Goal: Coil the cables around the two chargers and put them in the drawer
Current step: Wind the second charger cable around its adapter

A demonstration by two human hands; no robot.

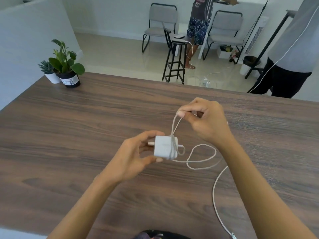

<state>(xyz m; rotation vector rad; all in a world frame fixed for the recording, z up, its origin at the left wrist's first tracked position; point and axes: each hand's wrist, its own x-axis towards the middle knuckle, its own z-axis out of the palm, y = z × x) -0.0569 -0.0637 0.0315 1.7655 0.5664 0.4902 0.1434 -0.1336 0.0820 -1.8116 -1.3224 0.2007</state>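
My left hand (134, 157) holds a white square charger (163, 147) above the dark wooden table (69, 135), thumb and fingers pinching its left side. A few turns of white cable (202, 155) wrap the charger's right end. My right hand (205, 121) pinches a cable loop and holds it up behind the charger. The slack forms a loop on the table to the right, then trails toward the near edge, ending at a connector (233, 236). Only one charger shows; no drawer is visible.
Two potted plants (63, 66) stand at the table's far left corner. Beyond the table are a black stool (175, 62), two grey chairs (160, 25), floor cables, and two people standing at the back and far right.
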